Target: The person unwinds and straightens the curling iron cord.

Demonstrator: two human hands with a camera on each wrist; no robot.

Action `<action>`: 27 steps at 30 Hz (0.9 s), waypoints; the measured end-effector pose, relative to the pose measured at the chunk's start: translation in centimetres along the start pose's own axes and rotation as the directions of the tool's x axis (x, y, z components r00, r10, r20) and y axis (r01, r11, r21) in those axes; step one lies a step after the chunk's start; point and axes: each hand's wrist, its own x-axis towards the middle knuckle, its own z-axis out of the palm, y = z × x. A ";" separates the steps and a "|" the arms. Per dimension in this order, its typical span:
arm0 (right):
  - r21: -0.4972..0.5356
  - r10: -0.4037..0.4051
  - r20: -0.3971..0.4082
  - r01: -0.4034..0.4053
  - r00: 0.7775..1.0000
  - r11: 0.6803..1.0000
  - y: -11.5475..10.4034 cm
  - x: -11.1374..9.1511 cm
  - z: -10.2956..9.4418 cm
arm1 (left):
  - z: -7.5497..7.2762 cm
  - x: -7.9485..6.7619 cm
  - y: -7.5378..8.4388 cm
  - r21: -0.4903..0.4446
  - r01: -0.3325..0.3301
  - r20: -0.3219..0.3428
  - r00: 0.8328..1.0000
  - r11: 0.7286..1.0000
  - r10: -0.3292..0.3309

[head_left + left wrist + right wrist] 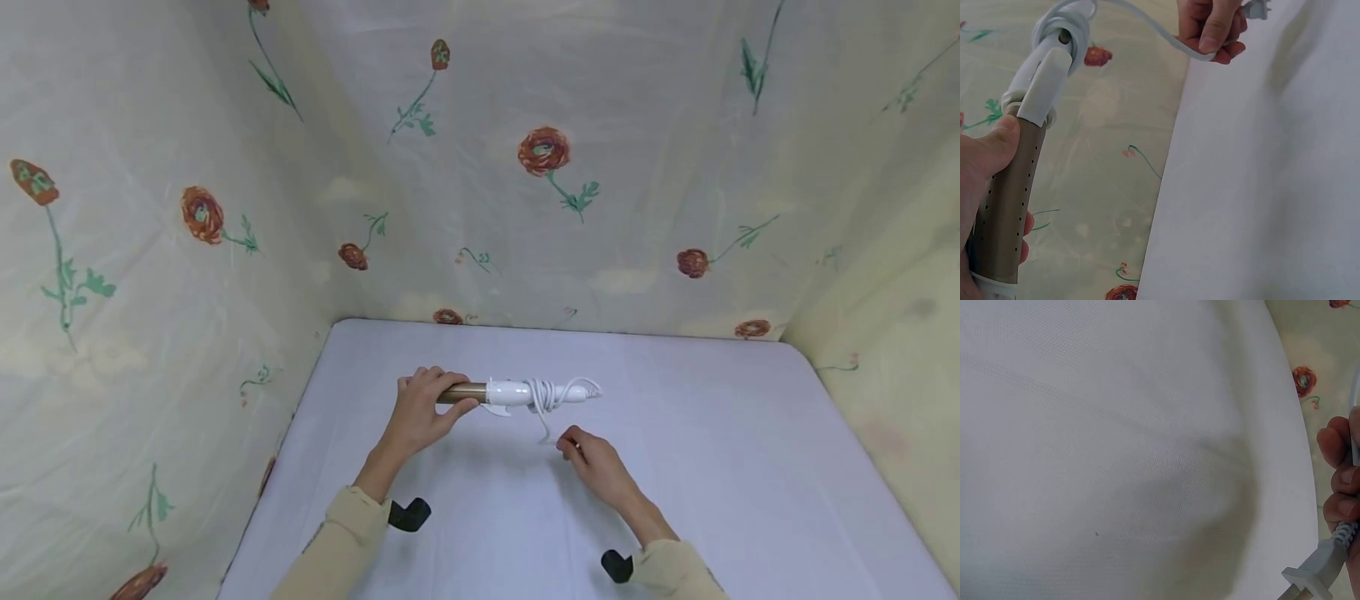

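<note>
Head view, left hand (pixel 422 408): closed round the brown barrel (pixel 470 392) of a white-handled wand (pixel 508 393), above the table (pixel 697 458).
Right hand (pixel 600 468): pinches the wand's cord (pixel 542 394), partly coiled; the plug (pixel 1324 564) juts from its grip.

from my seat, the curling iron (pixel 497 392) shows a perforated barrel (pixel 1007 194) that looks like metal with a dull satin finish. its handle (pixel 513 392) is smooth, glossy plastic catching the light, and the lever (pixel 1046 87) appears to be smooth plastic too. i see a smooth, plastic-coated cord (pixel 1159 28) and a moulded plastic plug (pixel 1321 565) with metal prongs (pixel 1303 594). the desk (pixel 712 450) has a matt, finely textured covering. the printed sheeting (pixel 465 100) looks smooth, faintly shiny; cloth or plastic, i can't tell. the sleeves (pixel 337 537) are matt cloth.
</note>
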 end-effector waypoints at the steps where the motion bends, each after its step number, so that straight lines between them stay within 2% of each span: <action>1: 0.001 -0.001 0.003 0.001 1.000 1.000 0.0 -0.1 0.1 | 0.0 0.0 0.0 0.001 0.000 -0.004 1.000 1.000 0.000; 6: 0.033 -0.012 0.024 0.011 1.000 0.999 0.2 -0.5 0.5 | 0.1 0.0 -0.1 0.010 -0.007 -0.024 1.000 1.000 0.008; 12: 0.120 -0.012 0.054 0.005 0.998 0.993 0.0 -1.0 1.0 | 0.0 -0.1 -0.1 0.016 0.000 -0.037 0.999 1.000 0.000; 20: 0.132 -0.007 0.066 -0.002 0.998 0.991 -0.3 -1.7 1.9 | 0.4 -0.6 0.3 0.013 0.039 -0.031 0.999 0.999 -0.038; 24: 0.193 -0.060 0.035 0.052 0.998 0.980 -1.1 -2.0 1.8 | 0.6 -0.5 0.3 0.011 0.053 -0.038 0.998 0.999 -0.052; 27: 0.269 -0.094 0.009 0.088 0.996 0.959 -2.0 -2.1 1.5 | 0.8 -0.5 0.2 0.010 0.058 -0.042 0.997 0.998 -0.057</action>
